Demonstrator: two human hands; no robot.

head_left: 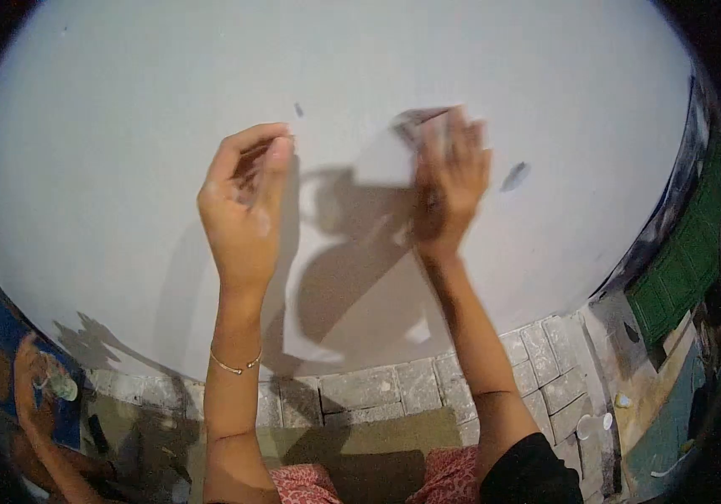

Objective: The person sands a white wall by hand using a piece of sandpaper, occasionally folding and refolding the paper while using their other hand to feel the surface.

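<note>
A broad white surface (377,50) fills most of the head view, with two small dark marks (515,176) on it and shadows of my arms. My left hand (245,197) is raised in front of it, fingers curled over and thumb tip close to the fingertips in a pinch. Whatever the pinch holds, if anything, I cannot tell. To the right, my right hand (453,168) is smeared by motion, its fingers stretched out close over the surface. A dark patch shows just beside those fingertips. A thin bracelet (237,368) circles my left wrist.
Grey paving bricks (360,395) and a tan mat (411,430) lie below the white surface. At lower left, another person's hand (33,378) is beside a pale round item (62,387). A green panel (680,269) and a white cup-like item (586,427) are at right.
</note>
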